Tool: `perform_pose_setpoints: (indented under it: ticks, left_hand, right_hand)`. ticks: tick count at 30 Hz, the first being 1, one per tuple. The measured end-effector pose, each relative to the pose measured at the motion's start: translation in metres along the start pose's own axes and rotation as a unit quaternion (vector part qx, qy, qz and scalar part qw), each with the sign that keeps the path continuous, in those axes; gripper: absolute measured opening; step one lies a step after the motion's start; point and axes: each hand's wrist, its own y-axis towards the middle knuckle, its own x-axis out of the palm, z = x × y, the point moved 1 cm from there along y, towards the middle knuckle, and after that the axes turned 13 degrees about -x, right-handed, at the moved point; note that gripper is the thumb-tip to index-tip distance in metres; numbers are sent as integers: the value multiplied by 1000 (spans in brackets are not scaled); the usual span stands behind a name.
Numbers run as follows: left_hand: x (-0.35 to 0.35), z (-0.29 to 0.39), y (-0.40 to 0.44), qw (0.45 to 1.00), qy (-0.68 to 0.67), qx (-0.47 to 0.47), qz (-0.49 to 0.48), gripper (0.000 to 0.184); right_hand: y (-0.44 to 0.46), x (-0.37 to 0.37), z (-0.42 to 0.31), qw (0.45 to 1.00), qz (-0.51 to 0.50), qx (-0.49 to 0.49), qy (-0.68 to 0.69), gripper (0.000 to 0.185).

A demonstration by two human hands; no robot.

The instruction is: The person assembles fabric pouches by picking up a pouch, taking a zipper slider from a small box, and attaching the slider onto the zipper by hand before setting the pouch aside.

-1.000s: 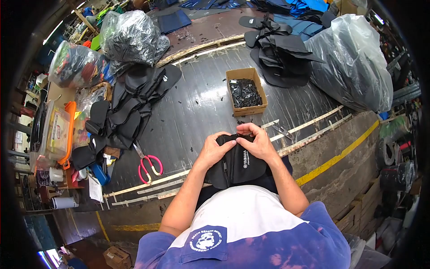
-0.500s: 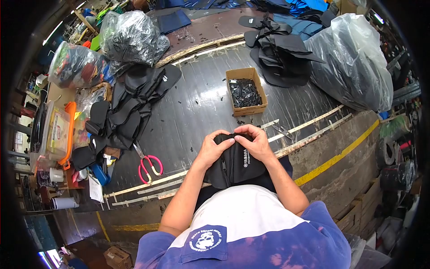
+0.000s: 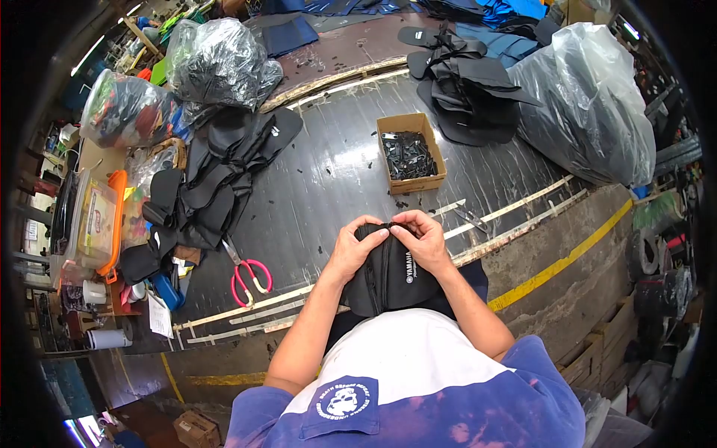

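A black fabric pouch [image 3: 403, 287] with white YAMAHA lettering hangs in front of my body at the table's near edge. A zipper strip runs down its middle. My left hand [image 3: 357, 246] pinches the pouch's top edge from the left, thumb and fingers pressed together. From the right, my right hand [image 3: 423, 240] pinches the same edge, its thumb close to the left thumb. Just beyond my hands stands an open cardboard box [image 3: 438, 181] of small black and metal pieces that look like zipper sliders. Whatever small part lies between my fingertips is hidden.
Scissors with pink handles [image 3: 236, 287] lie to the left on the dark table [image 3: 328, 201]. Black fabric pieces [image 3: 205, 190] are heaped at left, with another stack [image 3: 478, 101] at far right. A large plastic bag [image 3: 590, 104] stands at right. Small metal snips [image 3: 470, 219] lie near the front edge.
Both hands stay at the pouch's top edge with only slight finger movement. The pouch has shifted a little, and the zipper pull seen on its left side earlier no longer shows.
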Motion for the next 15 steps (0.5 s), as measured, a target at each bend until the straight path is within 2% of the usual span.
perform_pose_setpoints:
  ticks: [8, 11, 15]
  left_hand:
    - [-1, -2, -1, 1000, -9, 3, -26, 23]
    - [-1, 0, -2, 997, -55, -36, -41, 22]
    - [-2, 0, 0, 994, -74, -43, -67, 22]
  right_hand:
    - [-3, -7, 9, 999, -18, -11, 39, 21]
    - [-3, -8, 8, 999, -15, -2, 39, 20]
    - [-3, -8, 8, 999, -18, 7, 39, 18]
